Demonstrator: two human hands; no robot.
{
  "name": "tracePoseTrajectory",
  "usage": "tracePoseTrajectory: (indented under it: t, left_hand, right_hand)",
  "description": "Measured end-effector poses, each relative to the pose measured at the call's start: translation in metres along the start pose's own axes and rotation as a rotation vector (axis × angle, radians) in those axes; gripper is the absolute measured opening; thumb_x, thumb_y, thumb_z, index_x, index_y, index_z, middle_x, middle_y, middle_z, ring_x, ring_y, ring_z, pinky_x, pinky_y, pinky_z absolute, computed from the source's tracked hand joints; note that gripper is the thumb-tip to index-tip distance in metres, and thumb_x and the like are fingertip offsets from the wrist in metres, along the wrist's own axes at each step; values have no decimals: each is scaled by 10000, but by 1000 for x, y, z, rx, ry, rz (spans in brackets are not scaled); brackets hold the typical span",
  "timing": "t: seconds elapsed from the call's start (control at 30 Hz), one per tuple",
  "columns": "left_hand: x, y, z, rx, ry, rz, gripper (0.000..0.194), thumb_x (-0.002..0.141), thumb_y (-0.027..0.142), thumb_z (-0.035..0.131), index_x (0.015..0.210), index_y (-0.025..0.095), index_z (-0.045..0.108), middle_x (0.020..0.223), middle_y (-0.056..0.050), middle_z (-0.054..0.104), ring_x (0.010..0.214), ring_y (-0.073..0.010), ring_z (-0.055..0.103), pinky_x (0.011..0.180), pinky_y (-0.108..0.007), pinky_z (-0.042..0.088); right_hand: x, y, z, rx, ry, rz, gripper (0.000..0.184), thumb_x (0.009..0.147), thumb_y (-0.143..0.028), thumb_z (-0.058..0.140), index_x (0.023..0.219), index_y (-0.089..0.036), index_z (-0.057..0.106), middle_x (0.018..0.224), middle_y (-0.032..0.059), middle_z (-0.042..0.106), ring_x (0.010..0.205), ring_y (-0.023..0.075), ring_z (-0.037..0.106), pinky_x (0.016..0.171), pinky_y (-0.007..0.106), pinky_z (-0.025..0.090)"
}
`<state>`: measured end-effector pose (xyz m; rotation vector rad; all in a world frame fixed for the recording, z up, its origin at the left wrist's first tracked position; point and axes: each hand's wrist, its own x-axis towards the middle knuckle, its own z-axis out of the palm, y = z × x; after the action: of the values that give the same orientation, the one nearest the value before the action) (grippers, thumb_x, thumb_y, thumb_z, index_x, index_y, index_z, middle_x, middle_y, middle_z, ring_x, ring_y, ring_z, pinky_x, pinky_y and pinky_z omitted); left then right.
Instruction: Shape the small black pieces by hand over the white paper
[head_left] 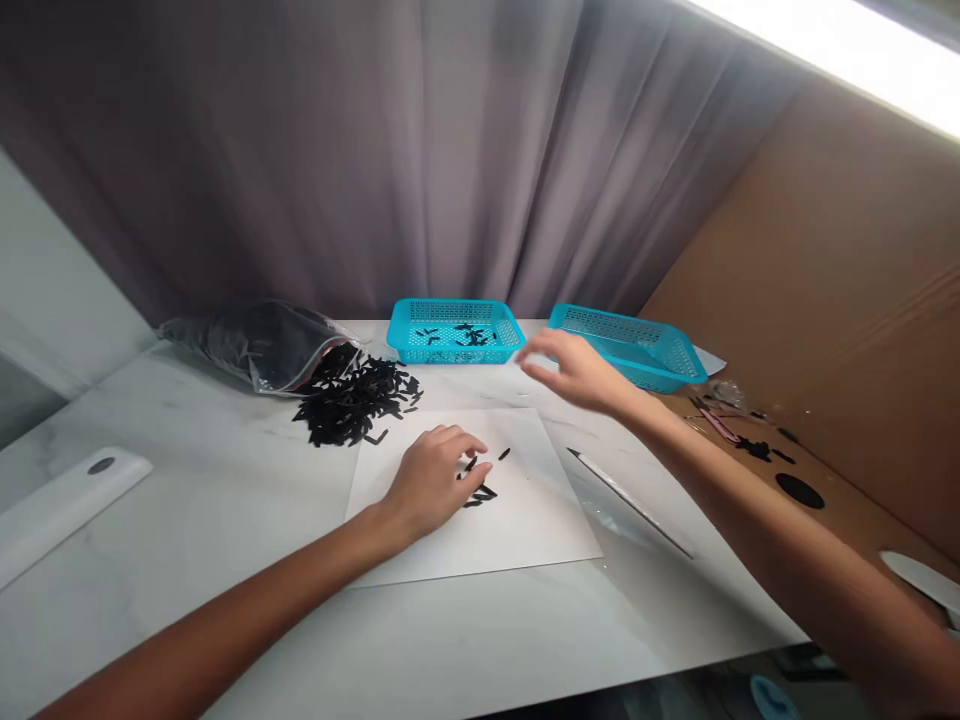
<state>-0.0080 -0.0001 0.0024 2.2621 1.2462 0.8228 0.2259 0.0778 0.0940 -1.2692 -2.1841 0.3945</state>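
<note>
My left hand point(435, 478) rests over a white sheet of paper point(532, 535), thumb and forefinger apart. Beside its fingertips lie several small, slim black pieces point(486, 492), partly hidden by the hand. One more black piece point(504, 454) sits a little apart on the sheet. Raised above the table, my right hand point(566, 368) is slightly blurred, its thumb and fingers apart with nothing visible between them. It is between two blue perforated baskets. The left basket point(459, 357) has several black pieces inside; the right basket point(660, 378) is partly covered by my hand and forearm.
At the left, a dark plastic bag point(247, 345) lies by a heap of black pieces point(352, 400). A white pencil-like stick point(630, 500) lies right of the paper. Pink-handled scissors point(716, 420) and a black oval point(799, 490) are farther right. A white device point(67, 510) occupies the left edge.
</note>
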Motion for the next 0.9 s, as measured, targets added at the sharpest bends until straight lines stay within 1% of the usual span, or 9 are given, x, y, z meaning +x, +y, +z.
tracePoseTrajectory:
  t: [0.07,0.13,0.2,0.23,0.3,0.4,0.6,0.73,0.9]
  left_hand:
    - [22,2,14,3,-35,-1,124,841,267,697,941,197,722,921,-52,710,930,-239,637,910,-409,473]
    - [41,4,25,-6,-76,-9,79,797,209,722,865,167,725,899,-65,717,937,-250,641,924,-437,468]
    - [53,5,30,-42,-116,-19,20,781,146,701,788,156,717,852,-54,722,902,-234,652,906,-429,482]
    - [55,6,30,-71,-130,-27,45,782,133,685,772,161,719,835,-47,728,871,-221,660,883,-407,495]
    - [53,10,24,-150,-146,-54,85,804,152,654,800,179,735,832,-34,747,808,-194,673,813,-342,518]
    - [34,18,6,-283,-149,-122,132,862,232,621,881,191,746,853,-17,766,779,-159,685,722,-259,526]
    - [-12,20,-31,-421,-131,-307,162,871,314,653,871,188,755,863,-28,770,817,-164,689,763,-266,525]
    - [-32,13,-36,-556,-191,-449,143,829,319,717,848,184,759,852,-35,763,825,-172,679,761,-275,510]
    - [-40,13,-31,-809,-280,-499,129,838,303,732,864,179,758,866,-29,765,833,-149,697,779,-240,529]
  right_hand:
    - [-45,11,3,-61,-43,43,130,855,-260,600,846,-181,704,930,117,696,894,296,606,861,467,442]
    - [-80,20,7,-91,-62,90,166,886,-271,559,847,-175,688,908,128,687,872,298,600,816,460,447]
    - [-103,22,12,-93,-75,126,191,918,-278,523,866,-179,677,910,124,687,871,289,599,793,442,453]
    - [-110,21,14,-84,-79,138,201,933,-285,509,879,-182,673,918,120,689,876,281,600,782,426,457]
    - [-115,13,21,-53,-89,151,209,956,-304,497,924,-191,670,951,105,695,883,255,605,744,377,464]
    - [-107,-9,35,79,-147,163,208,974,-336,511,1022,-213,673,978,62,710,834,196,620,663,303,451]
    - [-92,-45,67,619,-320,223,292,993,-404,504,894,-190,676,826,38,667,761,164,578,669,288,413]
    - [-102,-51,85,778,-362,290,291,972,-457,539,898,-190,628,773,25,615,702,156,538,638,287,394]
    - [-110,-53,89,903,-435,294,268,994,-423,522,872,-188,564,750,3,578,681,134,509,649,278,405]
